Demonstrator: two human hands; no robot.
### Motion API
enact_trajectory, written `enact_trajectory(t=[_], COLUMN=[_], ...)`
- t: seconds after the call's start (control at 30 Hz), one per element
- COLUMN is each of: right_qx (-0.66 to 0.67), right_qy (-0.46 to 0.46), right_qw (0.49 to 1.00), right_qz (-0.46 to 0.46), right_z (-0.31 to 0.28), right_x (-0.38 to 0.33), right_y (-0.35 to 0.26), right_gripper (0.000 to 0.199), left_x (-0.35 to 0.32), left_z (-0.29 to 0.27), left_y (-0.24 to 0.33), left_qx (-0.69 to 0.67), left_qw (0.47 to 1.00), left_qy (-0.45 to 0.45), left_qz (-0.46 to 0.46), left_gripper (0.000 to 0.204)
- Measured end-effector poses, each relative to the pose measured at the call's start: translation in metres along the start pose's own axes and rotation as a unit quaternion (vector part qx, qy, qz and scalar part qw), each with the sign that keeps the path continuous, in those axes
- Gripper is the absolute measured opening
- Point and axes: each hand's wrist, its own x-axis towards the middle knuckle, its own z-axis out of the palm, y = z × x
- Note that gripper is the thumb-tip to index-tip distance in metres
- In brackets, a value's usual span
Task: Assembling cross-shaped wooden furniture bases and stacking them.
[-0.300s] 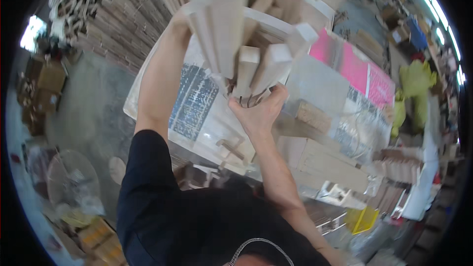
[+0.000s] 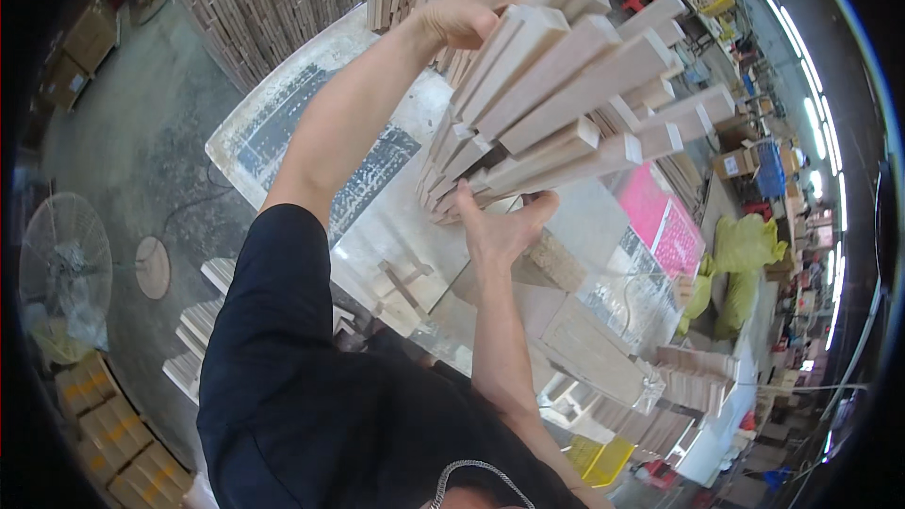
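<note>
A bundle of pale wooden strips (image 2: 556, 85) of uneven lengths stands on the work table, fanned out and tilted toward the right. My left hand (image 2: 467, 19) reaches around its far left side, the fingers partly hidden behind the strips. Against the near side, low on the bundle, my right hand (image 2: 500, 229) presses with thumb and fingers spread around the strips. Its fingertips are partly hidden by the wood. The table (image 2: 377, 217) shows bare metal and dark worn patches under and beside the bundle.
Tall stacks of wooden strips (image 2: 273, 9) rise behind the table. A wooden block (image 2: 553, 262) and a long tan board (image 2: 584, 332) lie to the right, near a pink sheet (image 2: 644, 207). Yellow-green sacks (image 2: 745, 245) stand farther right. A round fan (image 2: 66, 245) stands at left.
The view has swung, so the scene sits differently. The bundle now leans more to the right, with its strips spread apart. Both hands stay on it.
</note>
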Motion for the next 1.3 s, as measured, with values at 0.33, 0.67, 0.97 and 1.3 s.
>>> enact_trajectory(t=[0.33,0.67,0.97,1.3], right_qx=[0.005,-0.005,-0.006,0.075], right_qy=[-0.021,-0.011,-0.007,0.032], right_qw=[1.000,1.000,1.000,0.995], right_qz=[0.002,-0.014,0.012,-0.065], right_z=[-0.003,-0.003,-0.004,-0.009], right_x=[0.002,0.002,0.001,0.012], right_y=[-0.001,0.002,-0.002,-0.001], right_gripper=[0.100,0.094,0.088,0.088], left_x=[0.001,0.004,-0.005,-0.005], left_z=[0.007,-0.005,-0.019,-0.024], left_y=[-0.002,0.022,0.071,0.065], left_qx=[-0.046,0.040,0.226,0.196], left_qw=[0.998,0.995,0.962,0.912], left_qy=[-0.024,-0.093,-0.115,-0.268], left_qz=[0.033,0.022,-0.102,-0.239], left_gripper=[0.080,0.083,0.088,0.087])
